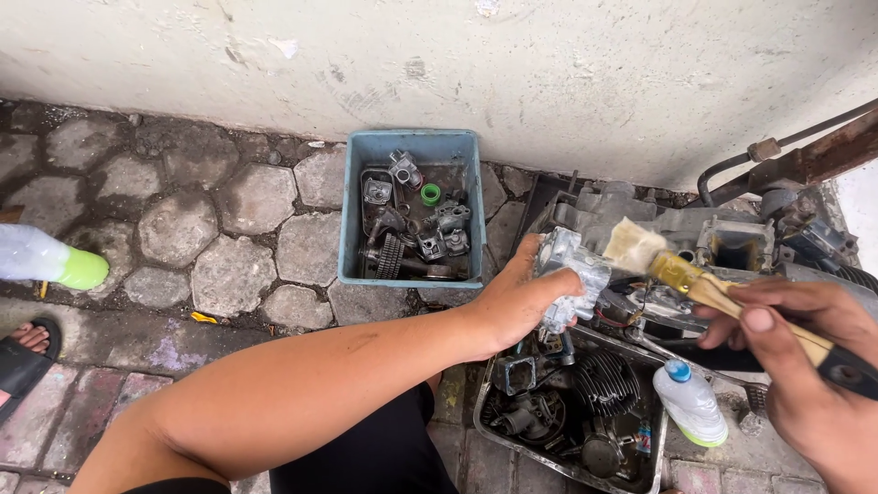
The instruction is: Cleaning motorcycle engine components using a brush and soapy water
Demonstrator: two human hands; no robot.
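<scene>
The left hand (pixel 517 297) is gripping a grey metal engine part (pixel 572 274) just above the metal tray (pixel 489 402), fingers wrapped round it. The right hand (pixel 805 366) is pinching a paintbrush (pixel 704 288) whose bristles are touching the part. Cleaning is probably midway, with grimy pieces waiting in the tray.

I see both my arms bare from the elbow down, no sleeves, no gloves, no watch or rings on either one. My left hand (pixel 517 297) is smudged with grime across the knuckles, and faint dark streaks run along the forearm behind it. My right hand (pixel 805 366) shows short, plain nails, one thumbnail facing up. Below the left arm there is black cloth (pixel 366 453), my shorts or trousers, plain and unmarked
</scene>
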